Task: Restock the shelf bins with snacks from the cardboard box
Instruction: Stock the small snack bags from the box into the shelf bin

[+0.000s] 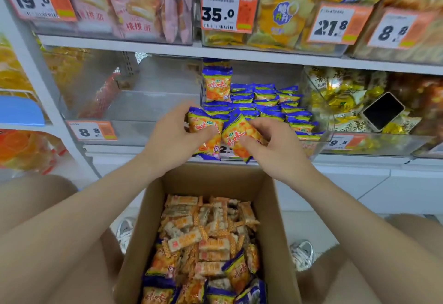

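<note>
Crouching over the cardboard box [153, 219], which sits open below my wrists and between my knees, I see a heap of loose snacks [211, 239] inside: pale bar-shaped packs toward the shelf, blue-and-orange ones at the end nearest me. Above the box's far edge, my left hand [172, 133] curls round one blue-and-orange packet [203, 128], thumb across its front and fingers behind. Just right of it, my right hand [271, 145] pinches a second packet [237, 133] of the same kind, tilted, with thumb and forefinger on its face. The two packets touch each other between my hands. Right behind my fingertips is the clear shelf bin [266, 73], lined with rows of the same packets [266, 102], and one upright packet [217, 85] stands at its back left. Left of my left hand is another clear bin [155, 107], with an 8.8 price tag [92, 131] on its front. Right of my right hand, a bin of gold-wrapped sweets [345, 97] has a dark phone-like slab [383, 111] lying on top. Farther up, above my fingers, the next shelf carries pink packs [136, 4] and yellow bags [285, 13], with a 35.0 tag [227, 11] between them.
</note>
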Demonstrator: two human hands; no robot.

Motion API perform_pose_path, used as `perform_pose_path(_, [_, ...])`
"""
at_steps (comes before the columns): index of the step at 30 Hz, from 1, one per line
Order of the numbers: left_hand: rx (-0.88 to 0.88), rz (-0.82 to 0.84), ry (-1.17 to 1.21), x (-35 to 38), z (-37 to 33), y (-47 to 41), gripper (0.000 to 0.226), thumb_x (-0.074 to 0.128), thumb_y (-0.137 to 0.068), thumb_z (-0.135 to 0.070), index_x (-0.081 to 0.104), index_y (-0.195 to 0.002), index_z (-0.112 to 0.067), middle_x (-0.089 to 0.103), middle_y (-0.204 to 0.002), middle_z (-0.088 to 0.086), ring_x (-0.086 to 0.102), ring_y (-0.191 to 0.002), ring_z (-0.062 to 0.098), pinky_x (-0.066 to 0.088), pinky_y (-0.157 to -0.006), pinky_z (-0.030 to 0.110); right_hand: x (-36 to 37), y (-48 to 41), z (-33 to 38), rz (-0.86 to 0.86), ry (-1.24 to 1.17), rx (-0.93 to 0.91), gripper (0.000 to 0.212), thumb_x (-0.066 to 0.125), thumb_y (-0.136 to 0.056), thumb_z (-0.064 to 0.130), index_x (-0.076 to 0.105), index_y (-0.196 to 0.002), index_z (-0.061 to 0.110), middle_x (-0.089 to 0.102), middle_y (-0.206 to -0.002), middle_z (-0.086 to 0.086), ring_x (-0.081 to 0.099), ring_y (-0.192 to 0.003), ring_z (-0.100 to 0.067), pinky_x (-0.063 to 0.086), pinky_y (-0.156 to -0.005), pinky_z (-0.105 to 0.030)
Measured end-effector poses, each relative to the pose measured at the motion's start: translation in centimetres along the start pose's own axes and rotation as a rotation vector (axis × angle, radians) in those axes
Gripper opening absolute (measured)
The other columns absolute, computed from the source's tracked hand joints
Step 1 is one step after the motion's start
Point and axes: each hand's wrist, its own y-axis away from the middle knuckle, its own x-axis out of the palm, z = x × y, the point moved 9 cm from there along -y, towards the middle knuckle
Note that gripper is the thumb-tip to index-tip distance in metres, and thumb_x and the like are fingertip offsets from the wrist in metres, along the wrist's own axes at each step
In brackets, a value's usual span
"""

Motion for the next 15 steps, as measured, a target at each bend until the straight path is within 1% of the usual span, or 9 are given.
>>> perform_pose_path(1, [0.015, -0.004, -0.019, 0.1, -0.6, -0.6, 0.030, 0.082, -0.089, -0.040, 0.060, -0.108, -0.033, 0.074, -0.099, -0.009, 0.073, -0.085, 0.008, 0.062, -0.079, 0.040, -0.4, -0.6, 0.2, -0.032, 0.023, 0.000, 0.012, 0.068, -0.096, 0.035, 0.071, -0.100, 0.024, 0.069, -0.085, 0.013, 0.063, -0.079, 0.001, 0.050, -0.071, -0.020])
perform_pose_path(2, [0.029, -0.008, -0.033, 0.1, -1.3, -1.2, 0.030, 0.080, -0.090, -0.040, 0.059, -0.110, -0.032, 0.073, -0.100, -0.010, 0.071, -0.085, 0.006, 0.060, -0.076, 0.034, -0.8, -1.1, 0.3, -0.063, 0.043, -0.002, 0.017, 0.066, -0.097, 0.036, 0.066, -0.087, 0.023, 0.061, -0.071, 0.011, 0.056, -0.066, -0.001, 0.040, -0.059, -0.015])
perform_pose_path(3, [0.037, -0.014, -0.044, 0.1, -1.8, -1.8, 0.031, 0.079, -0.091, -0.039, 0.058, -0.112, -0.030, 0.072, -0.099, -0.011, 0.070, -0.084, 0.003, 0.058, -0.073, 0.030, -1.1, -1.7, 0.5, -0.088, 0.051, -0.003, 0.028, 0.063, -0.098, 0.036, 0.058, -0.076, 0.020, 0.051, -0.061, 0.008, 0.047, -0.056, -0.006, 0.031, -0.051, -0.017])
perform_pose_path(6, [-0.003, -0.060, 0.020, -0.3, -2.3, -3.1, 0.028, 0.075, -0.095, -0.030, 0.055, -0.113, -0.024, 0.068, -0.091, -0.012, 0.068, -0.081, 0.005, 0.058, -0.072, 0.034, -1.9, -3.7, 0.8, -0.109, -0.037, 0.023, 0.048, 0.063, -0.100, 0.037, 0.043, -0.062, 0.014, 0.032, -0.051, 0.006, 0.031, -0.050, -0.012, 0.023, -0.048, -0.025])
perform_pose_path(7, [-0.037, -0.088, 0.069, -0.5, -1.9, -3.5, 0.025, 0.073, -0.095, -0.026, 0.055, -0.111, -0.023, 0.067, -0.089, -0.010, 0.069, -0.081, 0.008, 0.060, -0.073, 0.038, -1.8, -4.6, 0.4, -0.101, -0.089, 0.055, 0.048, 0.063, -0.100, 0.037, 0.046, -0.064, 0.011, 0.032, -0.052, 0.007, 0.030, -0.051, -0.011, 0.026, -0.052, -0.027])
perform_pose_path(9, [-0.119, -0.146, 0.146, -1.0, -0.9, -3.9, 0.017, 0.068, -0.093, -0.020, 0.055, -0.104, -0.023, 0.068, -0.090, -0.003, 0.070, -0.084, 0.016, 0.060, -0.073, 0.040, -1.4, -6.5, -0.9, -0.082, -0.217, 0.136, 0.042, 0.064, -0.099, 0.036, 0.059, -0.078, 0.000, 0.043, -0.060, 0.001, 0.041, -0.058, -0.015, 0.035, -0.060, -0.032])
perform_pose_path(11, [-0.186, -0.188, 0.209, -1.3, -0.4, -4.2, 0.013, 0.064, -0.094, -0.016, 0.053, -0.097, -0.022, 0.067, -0.091, 0.001, 0.068, -0.081, 0.017, 0.054, -0.063, 0.032, -0.8, -8.5, -2.0, -0.070, -0.299, 0.172, 0.037, 0.065, -0.097, 0.034, 0.065, -0.094, -0.003, 0.056, -0.066, -0.008, 0.052, -0.063, -0.018, 0.045, -0.065, -0.038])
perform_pose_path(13, [-0.231, -0.207, 0.260, -1.2, -0.2, -4.4, 0.013, 0.061, -0.096, -0.012, 0.052, -0.093, -0.021, 0.066, -0.089, 0.003, 0.066, -0.075, 0.015, 0.050, -0.056, 0.025, -0.2, -10.4, -2.7, -0.051, -0.290, 0.159, 0.032, 0.066, -0.097, 0.032, 0.062, -0.098, 0.000, 0.062, -0.072, -0.017, 0.055, -0.064, -0.021, 0.046, -0.065, -0.040])
perform_pose_path(15, [-0.278, -0.207, 0.311, -1.0, 0.1, -4.6, 0.011, 0.059, -0.097, -0.010, 0.053, -0.091, -0.016, 0.065, -0.082, 0.003, 0.066, -0.065, 0.009, 0.050, -0.049, 0.019, 0.2, -12.0, -3.2, -0.033, -0.217, 0.123, 0.022, 0.066, -0.102, 0.032, 0.054, -0.095, 0.014, 0.058, -0.071, -0.005, 0.051, -0.062, -0.017, 0.041, -0.060, -0.031])
